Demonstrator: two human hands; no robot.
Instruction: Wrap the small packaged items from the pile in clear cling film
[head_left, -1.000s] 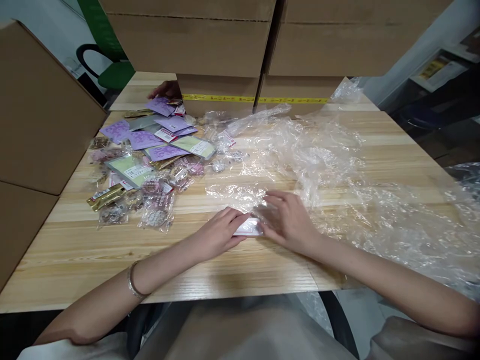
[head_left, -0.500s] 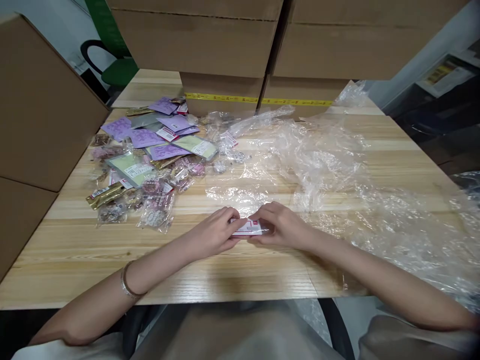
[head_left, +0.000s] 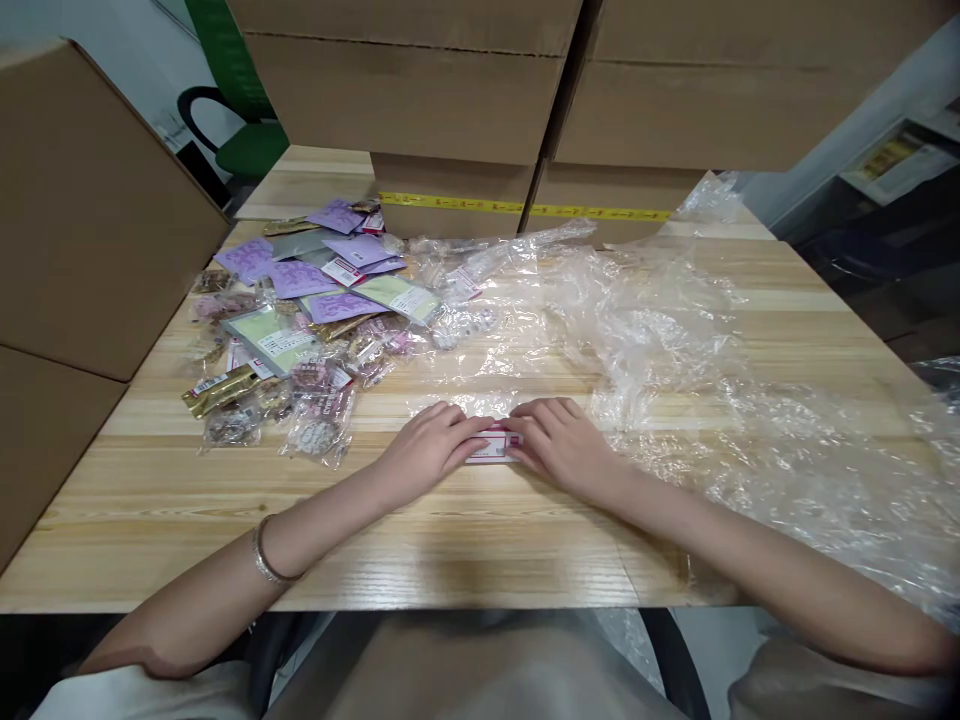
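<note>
A small flat white packet (head_left: pixel 491 450) with red print lies between my hands near the front of the table. My left hand (head_left: pixel 427 447) has its thumb and fingers closed on the packet's left end. The right end is gripped by my right hand (head_left: pixel 568 447), whose fingers cover part of it. Just beyond the fingers, a clear plastic bag (head_left: pixel 487 372) is spread flat on the wood. What exactly the packet contains cannot be made out.
At the left lies a heap of purple packets (head_left: pixel 304 279), green packets (head_left: pixel 274 340) and gold ones (head_left: pixel 221 392). Crumpled clear plastic (head_left: pixel 645 330) covers much of the right side. Cardboard boxes (head_left: pixel 412 105) stand along the back, and another box (head_left: pixel 97 210) rises at the left.
The packet has tilted down to lie flatter on the table, showing more of its printed face. My fingers have shifted onto its top edge. The whole view has moved slightly.
</note>
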